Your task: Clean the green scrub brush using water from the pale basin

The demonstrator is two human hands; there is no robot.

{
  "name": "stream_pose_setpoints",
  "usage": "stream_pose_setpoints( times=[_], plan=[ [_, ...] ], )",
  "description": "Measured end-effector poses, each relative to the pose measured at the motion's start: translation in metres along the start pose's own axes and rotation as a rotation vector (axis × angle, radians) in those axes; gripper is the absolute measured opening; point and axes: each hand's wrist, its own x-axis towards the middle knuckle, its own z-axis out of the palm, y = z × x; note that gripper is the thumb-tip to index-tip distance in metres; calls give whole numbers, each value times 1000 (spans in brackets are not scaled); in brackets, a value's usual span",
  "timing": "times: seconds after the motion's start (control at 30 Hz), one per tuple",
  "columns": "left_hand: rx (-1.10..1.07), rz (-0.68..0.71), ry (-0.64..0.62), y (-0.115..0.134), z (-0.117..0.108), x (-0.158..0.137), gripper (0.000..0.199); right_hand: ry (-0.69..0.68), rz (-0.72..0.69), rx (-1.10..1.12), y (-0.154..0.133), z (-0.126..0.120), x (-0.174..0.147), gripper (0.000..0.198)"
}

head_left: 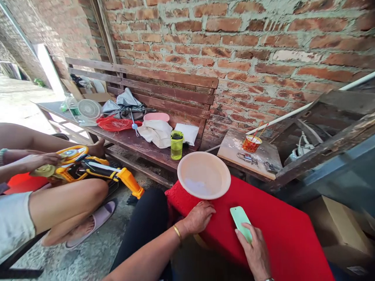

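My right hand (254,248) grips a mint-green flat oblong piece (238,214) with rounded corners and a small hole near its far end, held low over the red cloth (281,218). Its underside is hidden. My left hand (199,217), a gold bangle at its wrist, rests on the cloth's near edge with fingers loosely bent and nothing visible in them. Just beyond it stands a pale pink basin (225,187) with what looks like water inside. A yellow-green bottle (176,150) with a dark lid is behind the basin.
A wooden bench (146,150) holds a white fan (89,109), a folded umbrella (125,102), a red bag (117,124) and a white cloth (155,132). At left, another person's hand (43,160) is on a yellow-and-black toy (96,168). Padlocks (247,157) lie on a board (231,152) at right.
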Motion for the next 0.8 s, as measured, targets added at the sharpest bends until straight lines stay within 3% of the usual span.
stream_pose_setpoints(
  times=[0.2, 0.4, 0.6, 0.7, 0.8],
  plan=[
    [-145, -230, 102, -3, -6, 1, 37, 38, 224, -63, -29, -8, 31, 72],
    [-77, -211, 112, 1, -10, 4, 34, -20, 267, -131, -71, 21, 74, 70],
    [73, -142, -39, 8, -28, 8, 31, -150, 145, -457, -86, 47, 45, 67],
    [146, -91, -107, 10, -29, 11, 26, -167, 84, -502, -72, 38, 23, 67],
    [186, -78, -106, 10, -24, 9, 18, -137, 141, -470, -43, 10, 10, 72]
  ],
)
